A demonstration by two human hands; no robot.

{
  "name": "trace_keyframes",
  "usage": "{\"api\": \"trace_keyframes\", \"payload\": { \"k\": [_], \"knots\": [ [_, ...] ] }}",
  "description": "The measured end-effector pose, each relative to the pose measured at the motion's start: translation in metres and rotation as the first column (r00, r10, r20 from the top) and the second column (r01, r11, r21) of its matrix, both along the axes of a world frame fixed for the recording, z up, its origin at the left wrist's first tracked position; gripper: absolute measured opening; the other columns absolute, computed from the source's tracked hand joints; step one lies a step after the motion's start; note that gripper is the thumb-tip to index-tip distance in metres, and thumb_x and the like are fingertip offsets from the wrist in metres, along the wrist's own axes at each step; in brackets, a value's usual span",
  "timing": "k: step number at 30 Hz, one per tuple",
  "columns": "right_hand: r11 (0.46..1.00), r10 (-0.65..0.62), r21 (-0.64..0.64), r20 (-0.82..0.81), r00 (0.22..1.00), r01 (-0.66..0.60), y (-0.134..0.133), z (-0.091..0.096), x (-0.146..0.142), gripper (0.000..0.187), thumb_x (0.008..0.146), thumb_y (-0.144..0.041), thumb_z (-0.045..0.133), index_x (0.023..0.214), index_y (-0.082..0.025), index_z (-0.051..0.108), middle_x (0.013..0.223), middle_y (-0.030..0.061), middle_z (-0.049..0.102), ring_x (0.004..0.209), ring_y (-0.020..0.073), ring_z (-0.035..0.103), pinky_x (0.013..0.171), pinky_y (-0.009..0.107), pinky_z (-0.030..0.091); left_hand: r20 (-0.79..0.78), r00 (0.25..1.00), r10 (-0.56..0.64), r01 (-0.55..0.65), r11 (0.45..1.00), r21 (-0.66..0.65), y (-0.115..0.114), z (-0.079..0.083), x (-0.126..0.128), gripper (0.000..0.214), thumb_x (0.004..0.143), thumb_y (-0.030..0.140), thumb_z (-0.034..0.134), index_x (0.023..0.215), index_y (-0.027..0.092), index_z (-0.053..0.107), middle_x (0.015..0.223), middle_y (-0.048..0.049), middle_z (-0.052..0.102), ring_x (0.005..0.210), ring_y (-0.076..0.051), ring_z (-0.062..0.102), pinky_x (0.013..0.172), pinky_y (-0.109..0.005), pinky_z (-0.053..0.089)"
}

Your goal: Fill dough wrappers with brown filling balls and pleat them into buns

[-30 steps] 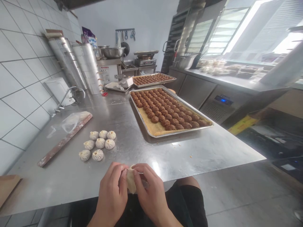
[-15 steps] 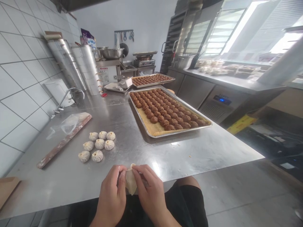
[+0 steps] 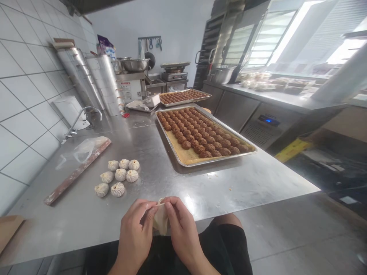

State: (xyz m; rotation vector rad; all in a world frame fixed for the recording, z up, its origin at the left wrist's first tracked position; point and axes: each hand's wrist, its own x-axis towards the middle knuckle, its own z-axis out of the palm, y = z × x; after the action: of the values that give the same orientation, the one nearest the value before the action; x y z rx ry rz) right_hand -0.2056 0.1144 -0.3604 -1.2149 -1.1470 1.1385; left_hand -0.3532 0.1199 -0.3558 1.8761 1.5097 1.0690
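A pale dough wrapper (image 3: pixel 161 221) hangs between my two hands at the front edge of the steel table. My left hand (image 3: pixel 136 229) pinches its rim from the left with thumb and fingers. From the right, my right hand (image 3: pixel 183 229) pinches the same rim close beside the left fingertips. The wrapper's top edge is gathered into a small loop; whether filling sits inside is hidden. Several pleated buns (image 3: pixel 120 174) stand in rows on the table, beyond my left hand. Farther right lies a metal tray (image 3: pixel 189 163) of brown filling balls (image 3: pixel 197 137).
A floury wooden strip (image 3: pixel 77 172) and a plastic bag (image 3: pixel 83 149) lie at the left. Behind are a faucet (image 3: pixel 83 114), tall metal cylinders (image 3: pixel 106 84) and a second tray (image 3: pixel 186 97) of balls. Cardboard (image 3: pixel 10 229) sits at the near left corner.
My fingers have shifted slightly along the wrapper's rim, with the left thumb now closer to the right hand. The buns and trays stay in place.
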Motion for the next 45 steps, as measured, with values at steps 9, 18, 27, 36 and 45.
{"api": "trace_keyframes", "payload": {
  "k": [9, 18, 27, 36, 45],
  "knots": [
    [0.998, 0.014, -0.069, -0.003, 1.000, -0.014, 0.003, 0.000, 0.001, 0.032, 0.092, -0.052, 0.069, 0.102, -0.022, 0.075, 0.091, 0.0055, 0.071, 0.082, 0.0203, 0.064, 0.074, 0.030, 0.049, -0.025, 1.000, -0.010, 0.012, 0.998, 0.059, -0.001, -0.001, 0.003, 0.019, 0.104, 0.035, 0.049, 0.102, 0.026, 0.065, 0.099, -0.0014, 0.069, 0.093, -0.018, 0.065, 0.084, -0.030, 0.049],
    [0.998, -0.023, -0.053, -0.142, 0.990, 0.015, 0.010, -0.002, -0.001, 0.037, 0.097, -0.055, 0.058, 0.089, -0.020, 0.065, 0.075, 0.0008, 0.060, 0.068, 0.0151, 0.052, 0.063, 0.026, 0.044, 0.099, 0.993, 0.063, -0.050, 0.990, -0.135, 0.003, 0.001, -0.002, 0.029, 0.103, 0.047, 0.049, 0.116, 0.028, 0.066, 0.115, -0.0036, 0.073, 0.107, -0.022, 0.068, 0.091, -0.033, 0.053],
    [0.993, -0.089, -0.096, -0.153, 0.984, 0.075, 0.009, -0.007, -0.001, 0.041, 0.097, -0.059, 0.056, 0.083, -0.020, 0.061, 0.071, -0.0018, 0.053, 0.067, 0.0143, 0.046, 0.063, 0.026, 0.041, 0.069, 0.993, 0.101, -0.095, 0.993, -0.074, 0.007, -0.002, -0.001, 0.029, 0.102, 0.048, 0.050, 0.101, 0.025, 0.068, 0.101, -0.0043, 0.073, 0.097, -0.022, 0.067, 0.086, -0.033, 0.051],
    [0.980, -0.058, -0.200, -0.254, 0.965, 0.007, 0.023, -0.003, 0.002, 0.042, 0.084, -0.059, 0.073, 0.093, -0.018, 0.076, 0.084, 0.0054, 0.073, 0.084, 0.0233, 0.064, 0.075, 0.031, 0.049, 0.167, 0.970, 0.174, -0.150, 0.978, -0.145, 0.010, -0.011, -0.003, 0.038, 0.103, 0.054, 0.045, 0.106, 0.023, 0.067, 0.108, -0.0071, 0.073, 0.101, -0.025, 0.068, 0.087, -0.035, 0.052],
    [0.983, -0.160, -0.125, -0.201, 0.966, 0.137, 0.016, -0.010, 0.007, 0.044, 0.089, -0.061, 0.066, 0.103, -0.020, 0.072, 0.084, 0.0050, 0.072, 0.076, 0.0210, 0.061, 0.069, 0.030, 0.049, 0.312, 0.946, 0.089, 0.022, 0.941, -0.337, 0.024, -0.013, -0.004, 0.049, 0.091, 0.061, 0.062, 0.112, 0.017, 0.069, 0.112, -0.0125, 0.076, 0.102, -0.028, 0.072, 0.089, -0.038, 0.057]
  ]
}}
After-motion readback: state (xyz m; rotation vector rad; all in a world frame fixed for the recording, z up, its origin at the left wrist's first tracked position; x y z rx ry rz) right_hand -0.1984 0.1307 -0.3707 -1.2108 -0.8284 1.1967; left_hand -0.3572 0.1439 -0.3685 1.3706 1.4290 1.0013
